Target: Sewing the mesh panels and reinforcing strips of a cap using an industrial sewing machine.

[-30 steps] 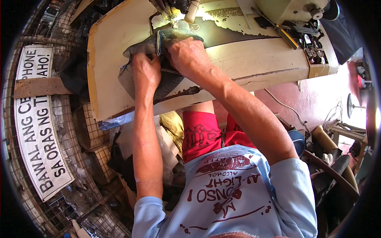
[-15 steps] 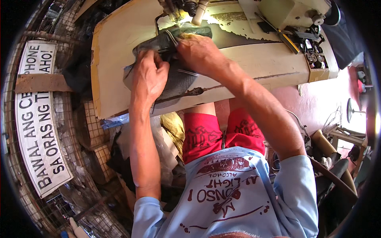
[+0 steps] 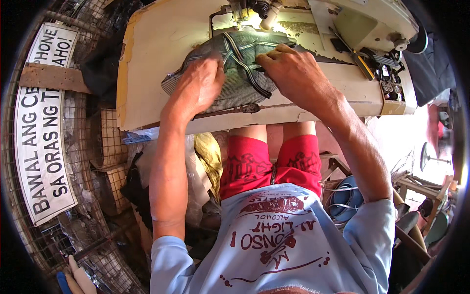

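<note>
A dark, see-through mesh fabric piece (image 3: 232,95) lies spread on the sewing table, under the lamp light. Black-and-white striped trim (image 3: 248,75) runs down across it, and another striped band crosses it near the top. My left hand (image 3: 196,85) is closed on the mesh's left part, its fingertips smeared by motion. On the other side, my right hand (image 3: 296,71) pinches the fabric near its upper right edge, fingers curled. Just beyond the cloth is the sewing machine's needle area (image 3: 240,22), not touched by either hand.
The pale tabletop (image 3: 147,63) has worn, chipped edges. A yellow-handled screwdriver (image 3: 362,63) lies at the right, beside a small tray of bobbins and metal parts (image 3: 391,88). The machine's body (image 3: 377,24) stands at far right. A wire grid (image 3: 100,181) borders the left.
The mesh, bunched up before, is now opened out flatter, with its striped trim showing. My hands have moved apart, the right one farther to the right.
</note>
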Available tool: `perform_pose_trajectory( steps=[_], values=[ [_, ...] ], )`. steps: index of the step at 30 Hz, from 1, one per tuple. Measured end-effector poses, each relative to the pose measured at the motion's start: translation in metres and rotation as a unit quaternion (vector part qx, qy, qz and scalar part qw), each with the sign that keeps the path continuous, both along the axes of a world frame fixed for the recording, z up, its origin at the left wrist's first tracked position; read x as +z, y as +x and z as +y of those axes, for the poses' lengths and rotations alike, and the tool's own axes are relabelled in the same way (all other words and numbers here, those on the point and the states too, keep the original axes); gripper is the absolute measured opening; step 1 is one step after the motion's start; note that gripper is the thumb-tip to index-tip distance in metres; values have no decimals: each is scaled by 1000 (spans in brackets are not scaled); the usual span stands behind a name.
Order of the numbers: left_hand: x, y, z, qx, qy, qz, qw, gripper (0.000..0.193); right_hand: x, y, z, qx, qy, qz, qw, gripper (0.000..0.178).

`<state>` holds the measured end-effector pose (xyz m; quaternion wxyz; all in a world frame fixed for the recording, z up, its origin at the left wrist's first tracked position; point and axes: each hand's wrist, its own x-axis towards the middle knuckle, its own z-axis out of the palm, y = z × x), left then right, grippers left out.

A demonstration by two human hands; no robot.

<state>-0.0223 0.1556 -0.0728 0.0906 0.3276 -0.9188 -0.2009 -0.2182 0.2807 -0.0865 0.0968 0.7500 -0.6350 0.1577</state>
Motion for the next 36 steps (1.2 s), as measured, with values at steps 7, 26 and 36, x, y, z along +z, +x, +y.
perform_pose_trajectory(
  steps=[7, 26, 36],
  values=[
    [10, -4, -29, -34, -17, -38, 999, 30, 21, 19, 8, -5, -9, 54, 998, 16],
    [14, -28, -69, -51, 207, -47, 976, 20, 0, 20, -10, 78, 135, -66, 986, 12],
    [41, -20, -35, -100, 32, -111, 988, 17, -10, 17, -1, 81, 90, -115, 986, 16]
  ],
)
